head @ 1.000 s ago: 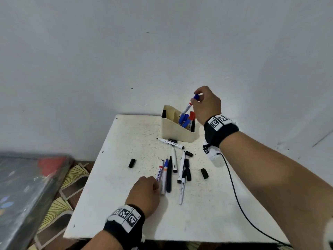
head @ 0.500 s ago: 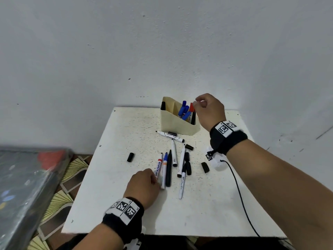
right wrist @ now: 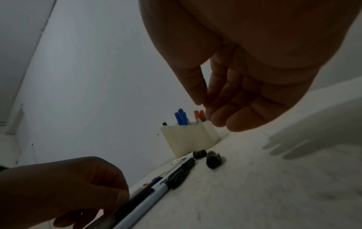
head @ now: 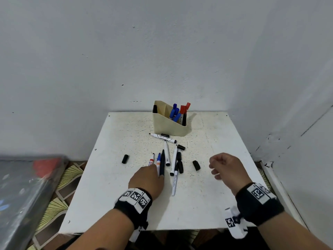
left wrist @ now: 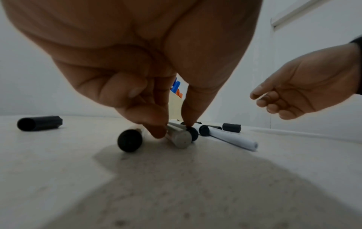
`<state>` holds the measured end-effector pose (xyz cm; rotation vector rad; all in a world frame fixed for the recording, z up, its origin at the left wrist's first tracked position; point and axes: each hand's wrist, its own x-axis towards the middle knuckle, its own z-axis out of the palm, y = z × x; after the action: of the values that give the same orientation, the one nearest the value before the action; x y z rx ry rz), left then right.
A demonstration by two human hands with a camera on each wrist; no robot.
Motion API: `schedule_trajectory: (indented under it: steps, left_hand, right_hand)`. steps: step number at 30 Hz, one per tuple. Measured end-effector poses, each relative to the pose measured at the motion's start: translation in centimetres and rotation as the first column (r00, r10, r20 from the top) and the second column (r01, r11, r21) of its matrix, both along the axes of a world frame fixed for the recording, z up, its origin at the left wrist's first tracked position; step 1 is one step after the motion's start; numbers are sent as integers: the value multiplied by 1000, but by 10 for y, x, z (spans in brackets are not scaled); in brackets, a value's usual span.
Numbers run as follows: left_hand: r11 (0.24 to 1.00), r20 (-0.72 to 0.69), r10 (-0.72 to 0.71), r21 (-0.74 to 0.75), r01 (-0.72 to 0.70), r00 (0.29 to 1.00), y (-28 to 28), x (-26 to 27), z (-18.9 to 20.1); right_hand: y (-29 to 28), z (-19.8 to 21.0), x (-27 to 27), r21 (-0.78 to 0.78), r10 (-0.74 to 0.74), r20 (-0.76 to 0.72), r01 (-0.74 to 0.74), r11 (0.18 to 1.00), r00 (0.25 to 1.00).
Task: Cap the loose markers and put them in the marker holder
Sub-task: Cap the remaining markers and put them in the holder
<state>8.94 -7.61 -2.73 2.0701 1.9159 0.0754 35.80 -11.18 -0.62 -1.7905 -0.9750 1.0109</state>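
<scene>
A beige marker holder (head: 169,123) stands at the back of the white table (head: 117,186), with blue- and red-capped markers in it. Several uncapped markers lie in the table's middle: a red-tipped one (head: 151,159), a blue-tipped one (head: 158,159), a black one (head: 162,162) and white ones (head: 174,159). Black caps (head: 124,158) (head: 196,165) lie loose around them. My left hand (head: 156,173) pinches the near end of the blue-tipped marker (left wrist: 179,138) between thumb and forefinger. My right hand (head: 214,168) hovers above the table near the right cap, fingers loosely curled, holding nothing.
White walls close the table in at the back and on the right. A grey plastic-wrapped object (head: 27,195) sits low at the left over a patterned floor (head: 68,177). Another white marker (head: 163,137) lies just in front of the holder.
My right hand left the blue-capped marker in the holder and drew back to the near right of the table, empty. My left hand stayed at the marker ends.
</scene>
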Motion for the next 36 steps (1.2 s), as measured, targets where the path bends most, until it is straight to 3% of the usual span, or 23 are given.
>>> schedule_trajectory:
  steps: [14, 21, 24, 26, 30, 36]
  left_hand:
    - [996, -76, 77, -34, -79, 994, 12, 2, -9]
    - [995, -63, 90, 35, -88, 994, 6, 15, -3]
    - [994, -57, 104, -8, -105, 993, 2, 22, -7]
    - [993, -71, 113, -23, -115, 991, -2, 26, -10]
    - [993, -103, 117, 13, -117, 988, -8, 27, -11]
    - [994, -139, 105, 36, -101, 985, -21, 38, -5]
  right_hand:
    - [-50, -15, 23, -47, 28, -35, -30, 998, 999]
    - [-102, -20, 69, -32, -56, -14, 56, 998, 998]
    - [-114, -27, 69, -78, 75, 144, -64, 995, 987]
    - [-120, -26, 63, -130, 217, 267, -188, 973, 939]
    - [-132, -14, 56, -179, 372, 321, -330, 927, 871]
    - [-171, -9, 112, -60, 179, 196, -170, 984, 964]
